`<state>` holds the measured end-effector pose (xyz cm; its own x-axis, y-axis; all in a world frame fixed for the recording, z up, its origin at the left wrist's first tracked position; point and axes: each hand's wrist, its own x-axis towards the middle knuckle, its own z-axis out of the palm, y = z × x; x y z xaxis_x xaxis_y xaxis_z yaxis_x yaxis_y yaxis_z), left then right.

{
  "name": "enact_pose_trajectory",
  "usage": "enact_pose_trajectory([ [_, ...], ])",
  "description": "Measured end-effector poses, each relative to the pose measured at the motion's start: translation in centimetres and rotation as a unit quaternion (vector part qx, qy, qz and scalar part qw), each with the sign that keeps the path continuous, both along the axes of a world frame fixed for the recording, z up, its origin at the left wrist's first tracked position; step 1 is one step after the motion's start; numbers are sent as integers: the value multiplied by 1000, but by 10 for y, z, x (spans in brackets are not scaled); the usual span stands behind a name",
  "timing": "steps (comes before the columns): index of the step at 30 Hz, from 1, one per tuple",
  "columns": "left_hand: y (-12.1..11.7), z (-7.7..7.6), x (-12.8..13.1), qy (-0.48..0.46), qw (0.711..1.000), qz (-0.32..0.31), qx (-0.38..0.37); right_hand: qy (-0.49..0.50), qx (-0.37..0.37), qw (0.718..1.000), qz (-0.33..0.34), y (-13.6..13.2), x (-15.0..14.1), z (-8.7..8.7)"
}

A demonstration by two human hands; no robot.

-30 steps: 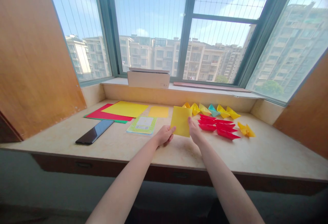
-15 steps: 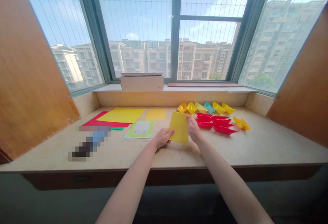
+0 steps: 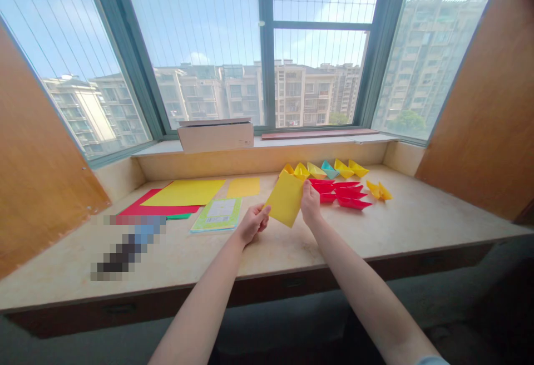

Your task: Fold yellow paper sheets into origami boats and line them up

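Note:
A flat rectangle of yellow paper [image 3: 285, 199] is held up, slightly tilted, above the table [image 3: 283, 253]. My left hand [image 3: 254, 222] pinches its lower left edge, thumb on the near face. At the upper right edge, my right hand [image 3: 310, 202] grips the same paper, its fingers partly hidden. Just beyond my right hand sit several red paper boats [image 3: 349, 193]. Behind them runs a row of yellow and teal paper boats [image 3: 330, 170], the left ones partly covered by the paper. Another yellow paper boat [image 3: 379, 191] stands apart on the right.
On the left lie a yellow sheet [image 3: 186, 192], a red sheet [image 3: 137, 203] and a smaller orange-yellow sheet [image 3: 243, 187]. A green-edged paper packet [image 3: 217, 215] is left of my hands, with a blurred-out dark object [image 3: 129, 249] further left. A white box [image 3: 217, 138] rests on the windowsill.
The yellow paper has been turned from nearly upright to a clockwise tilt, both hands still on it. The camera view has swung to the right.

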<state>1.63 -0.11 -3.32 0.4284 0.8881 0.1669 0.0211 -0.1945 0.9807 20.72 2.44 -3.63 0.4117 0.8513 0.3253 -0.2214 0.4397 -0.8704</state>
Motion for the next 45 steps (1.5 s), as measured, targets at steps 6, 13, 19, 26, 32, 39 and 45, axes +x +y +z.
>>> enact_pose_trajectory([
  [6, 21, 15, 4, -56, 996, 62, 22, -18, -28, 997, 73, 10, 9, 10],
  [13, 75, 33, -21, -71, 975, 203, 57, -176, -63, 949, 254, 25, 29, 20],
  [19, 76, 15, -10, -30, 994, 104, 30, -218, -38, 941, 255, 41, 33, 10],
  [26, 65, -6, -9, 28, 998, 55, 20, -231, -56, 945, 226, 26, 52, -2],
  [32, 41, 7, -4, 0, 1000, -14, 6, -246, -48, 948, 194, 18, 55, 5],
  [39, 26, 15, -6, -113, 987, -85, -70, -254, -54, 948, 184, 12, 56, 7],
  [45, 23, 22, 1, -79, 994, -27, -78, -260, -62, 951, 154, 11, 55, 8],
])
